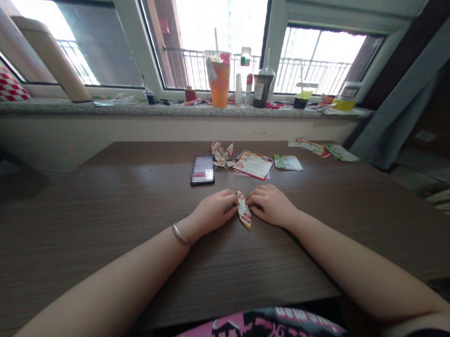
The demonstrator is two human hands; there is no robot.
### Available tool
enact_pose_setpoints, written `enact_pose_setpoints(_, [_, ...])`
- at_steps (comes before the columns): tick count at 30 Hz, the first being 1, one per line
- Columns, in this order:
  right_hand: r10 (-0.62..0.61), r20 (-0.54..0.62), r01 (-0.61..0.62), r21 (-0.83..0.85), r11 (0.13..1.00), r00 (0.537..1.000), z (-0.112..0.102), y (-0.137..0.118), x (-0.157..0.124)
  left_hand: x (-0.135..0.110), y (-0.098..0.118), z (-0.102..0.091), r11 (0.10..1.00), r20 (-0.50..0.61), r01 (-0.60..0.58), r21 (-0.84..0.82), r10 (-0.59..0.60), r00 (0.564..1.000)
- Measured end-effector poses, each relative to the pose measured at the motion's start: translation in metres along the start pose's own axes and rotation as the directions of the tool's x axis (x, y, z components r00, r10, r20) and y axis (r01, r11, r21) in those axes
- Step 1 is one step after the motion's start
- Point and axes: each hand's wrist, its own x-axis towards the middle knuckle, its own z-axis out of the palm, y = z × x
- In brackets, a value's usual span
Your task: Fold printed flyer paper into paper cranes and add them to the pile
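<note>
Pinching the folded paper (244, 213) nearer us than the phone (202, 170), our left hand (216, 207) and right hand (272, 203) flank its front-to-back long axis, sharp tip pointing toward us

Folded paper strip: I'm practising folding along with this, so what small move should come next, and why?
Perhaps press along the folded paper strip with the right hand while the left hand steadies it: fingers are at both its long sides, and its pointed near end lies uncovered.

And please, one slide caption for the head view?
Left hand and right hand touch a folded, printed paper at a brown table.
</note>
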Motion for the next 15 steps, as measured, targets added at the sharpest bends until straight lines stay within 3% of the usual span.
enact_pose_setpoints(9, [-0.056,-0.01,0.055,-0.127,0.99,0.998,-0.002,-0.009,0.0,0.004,-0.002,-0.001,1.0,-0.021,-0.004,-0.001,0.004,1.0])
enact_pose_setpoints(15, [-0.127,0.07,0.142,-0.304,0.942,0.989,-0.009,-0.022,0.004,0.005,-0.003,-0.001,0.999,-0.003,0.047,-0.002,-0.047,0.999])
